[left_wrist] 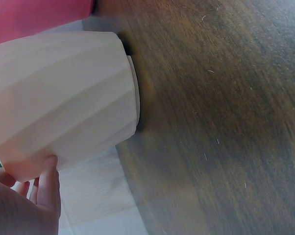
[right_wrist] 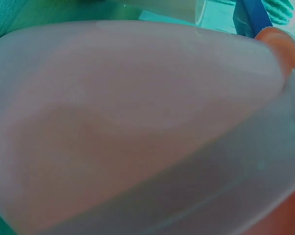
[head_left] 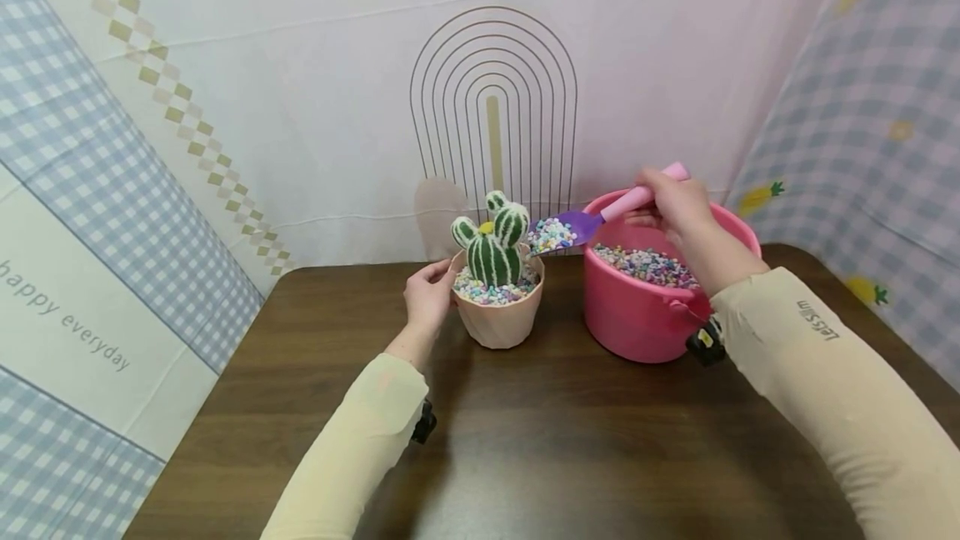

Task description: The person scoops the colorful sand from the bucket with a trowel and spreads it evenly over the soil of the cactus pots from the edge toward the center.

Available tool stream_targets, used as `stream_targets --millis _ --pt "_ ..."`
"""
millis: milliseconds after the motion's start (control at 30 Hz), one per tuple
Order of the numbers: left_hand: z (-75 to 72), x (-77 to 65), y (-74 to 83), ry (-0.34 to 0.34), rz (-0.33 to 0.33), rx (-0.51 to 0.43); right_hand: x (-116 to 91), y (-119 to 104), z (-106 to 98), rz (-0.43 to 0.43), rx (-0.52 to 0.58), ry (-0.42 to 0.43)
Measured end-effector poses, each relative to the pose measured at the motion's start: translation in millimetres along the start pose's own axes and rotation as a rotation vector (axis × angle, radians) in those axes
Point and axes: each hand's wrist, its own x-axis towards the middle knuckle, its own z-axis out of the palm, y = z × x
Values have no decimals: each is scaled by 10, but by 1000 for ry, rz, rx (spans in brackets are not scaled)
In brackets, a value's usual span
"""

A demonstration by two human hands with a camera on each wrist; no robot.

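Observation:
My right hand (head_left: 678,207) grips the pink handle (head_left: 628,202) of a toy shovel. Its purple blade (head_left: 588,226) carries colourful pebbles (head_left: 552,234), and the tip overlaps the right rim of a peach flowerpot (head_left: 498,322). In the pot a green and white knitted cactus (head_left: 492,252) stands upright among more pebbles. On the pot's left side, my left hand (head_left: 429,297) holds the rim; fingers (left_wrist: 49,178) press the ridged wall in the left wrist view. The right wrist view is mostly filled by a blurred, close surface, with the shovel blade (right_wrist: 251,17) at top right.
A pink bucket (head_left: 637,323) with pebbles inside stands right of the pot, under my right forearm. Both sit near the back of the dark wooden table (head_left: 540,440). A patterned cloth (head_left: 330,132) hangs behind and at the sides.

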Motion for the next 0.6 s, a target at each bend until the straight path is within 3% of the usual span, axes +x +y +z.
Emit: stream_targets --millis 600 --pt "13 7 -17 26 10 -2 -13 -39 182 -110 -129 46"
